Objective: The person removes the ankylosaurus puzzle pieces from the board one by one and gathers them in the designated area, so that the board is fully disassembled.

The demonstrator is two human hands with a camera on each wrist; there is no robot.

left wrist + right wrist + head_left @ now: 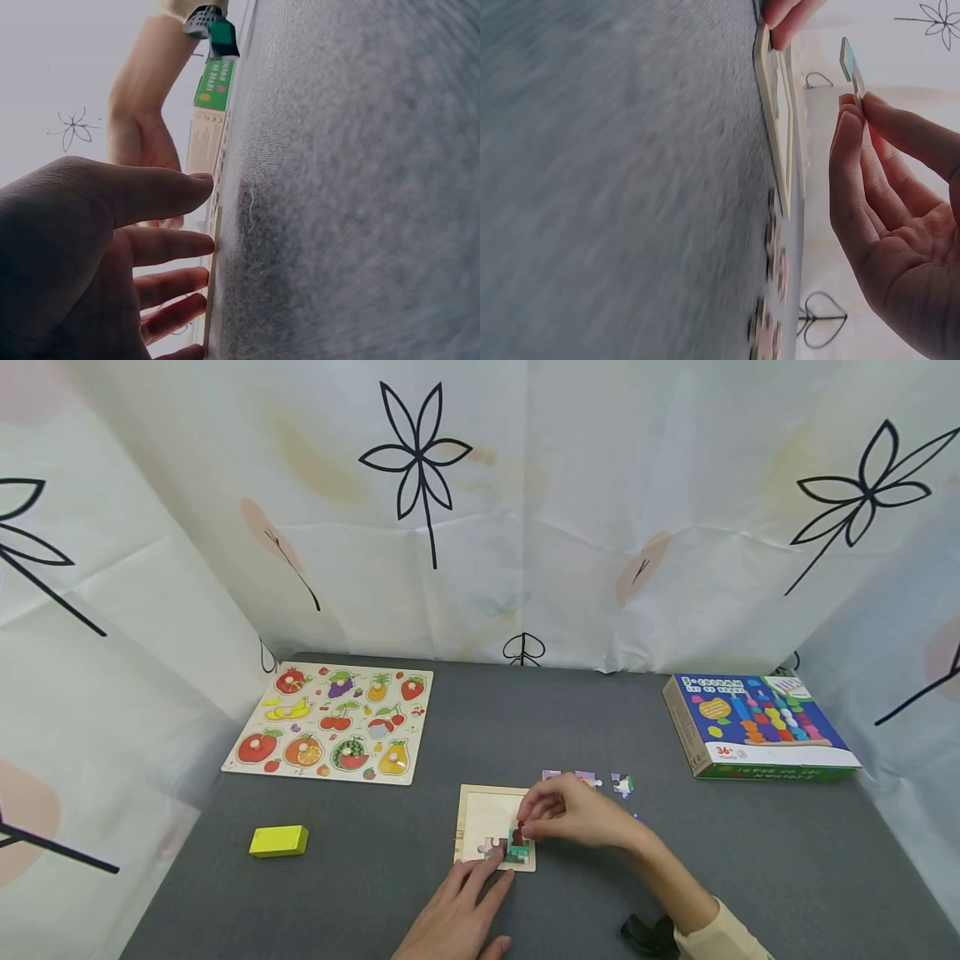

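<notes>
A small wooden puzzle tray (480,806) lies in front of me, with a few joined jigsaw pieces (517,857) in its near right corner. Between thumb and fingertips, my right hand (573,814) pinches a teal and dark red jigsaw piece (847,61); the right wrist view shows it raised above the tray. My left hand (456,912) rests at the tray's near edge with its fingers stretched out. In the left wrist view, the fingertips (196,279) meet the tray's pale side. My right hand hides the tray's far right corner.
Loose jigsaw pieces (622,785) lie beyond and right of the tray. A fruit puzzle board (352,697) sits at the back left, a yellow block (278,841) at the left. On the back right is a blue bead-game box (761,718). Patterned cloth walls (570,527) enclose the table.
</notes>
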